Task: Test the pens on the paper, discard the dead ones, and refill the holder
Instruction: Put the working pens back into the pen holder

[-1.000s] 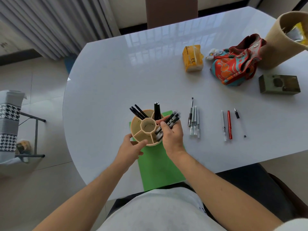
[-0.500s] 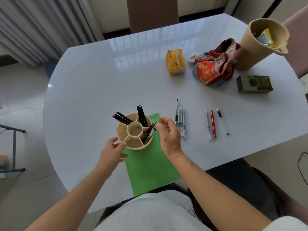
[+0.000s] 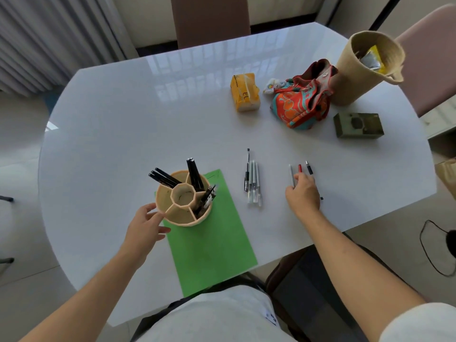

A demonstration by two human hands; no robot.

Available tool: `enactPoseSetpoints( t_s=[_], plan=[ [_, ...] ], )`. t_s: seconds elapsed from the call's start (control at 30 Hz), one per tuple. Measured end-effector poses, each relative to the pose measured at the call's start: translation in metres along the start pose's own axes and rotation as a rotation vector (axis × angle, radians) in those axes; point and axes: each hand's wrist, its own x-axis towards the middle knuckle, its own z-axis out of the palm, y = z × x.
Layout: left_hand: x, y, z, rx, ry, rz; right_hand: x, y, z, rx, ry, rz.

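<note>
The left hand cups the near wall of the tan, honeycomb-celled holder, which stands on the green paper with black pens leaning out. The right hand rests, fingers curled, on three loose pens; whether it grips one I cannot tell.

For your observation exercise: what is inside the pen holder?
The holder has black pens in three outer compartments: far left, far, and right. The centre cell and near compartments look empty. The pens' lower ends are hidden by the walls.
</note>
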Motion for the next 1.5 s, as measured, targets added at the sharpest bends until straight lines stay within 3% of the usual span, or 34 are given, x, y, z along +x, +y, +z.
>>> enactPoseSetpoints(
  t_s=[0.1, 0.37, 0.9, 1.2, 1.33, 1.5],
  plan=[
    [-0.001, 0.001, 0.001, 0.004, 0.001, 0.001, 0.007, -0.002, 0.004, -0.116, -0.079, -0.01],
    [-0.004, 0.003, 0.002, 0.009, -0.001, -0.006, 0.002, -0.046, 0.028, -0.046, -0.132, -0.144],
    [-0.001, 0.002, 0.001, -0.014, 0.004, -0.014, 0.001, -0.091, 0.04, -0.27, -0.168, -0.084],
    [-0.001, 0.005, 0.002, -0.025, -0.006, -0.005, 0.004, -0.08, 0.043, -0.32, -0.191, -0.104],
    [-0.002, 0.009, -0.001, -0.035, 0.001, 0.014, 0.001, -0.069, 0.041, -0.094, -0.229, -0.084],
    [-0.002, 0.017, -0.005, -0.061, -0.035, 0.032, -0.031, -0.076, 0.033, 0.642, -0.305, 0.05]
  ],
)
